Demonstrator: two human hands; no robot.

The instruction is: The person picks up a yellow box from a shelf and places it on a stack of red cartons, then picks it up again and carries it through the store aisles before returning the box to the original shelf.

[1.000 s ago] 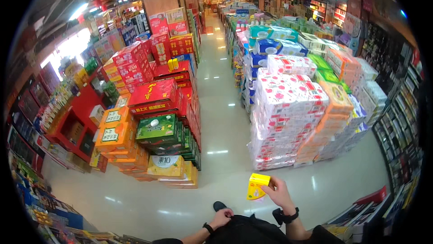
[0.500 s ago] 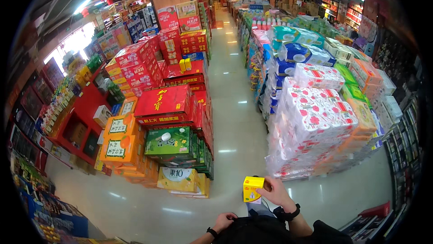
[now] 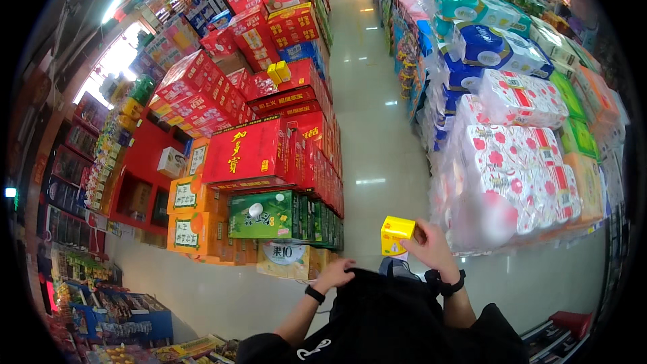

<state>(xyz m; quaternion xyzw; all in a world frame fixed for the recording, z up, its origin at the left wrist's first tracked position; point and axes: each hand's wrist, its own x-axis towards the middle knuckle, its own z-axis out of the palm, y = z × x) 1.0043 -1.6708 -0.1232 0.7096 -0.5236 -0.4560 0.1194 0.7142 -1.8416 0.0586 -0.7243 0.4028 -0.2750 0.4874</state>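
My right hand (image 3: 431,248) grips a small yellow box (image 3: 397,235) by its right side, fingers on the near edge and top. The box is held upright in front of me over the aisle. My left hand (image 3: 334,275) is by my black shirt (image 3: 397,317), its fingers curled in at the edge of the black cloth. What those fingers hold, if anything, is hidden. Two more small yellow boxes (image 3: 278,72) stand on the stacked red cartons at the left.
Left of the aisle rise stacks of red drink cartons (image 3: 246,152), green cartons (image 3: 266,216), orange cartons (image 3: 192,219) and a pale yellow carton (image 3: 290,259). Plastic-wrapped paper rolls (image 3: 519,162) are piled on the right. The shiny floor (image 3: 367,155) runs between.
My view has tilted down and shifted, so the stacks look nearer. Both hands appear higher in view. The yellow box stays in my right hand.
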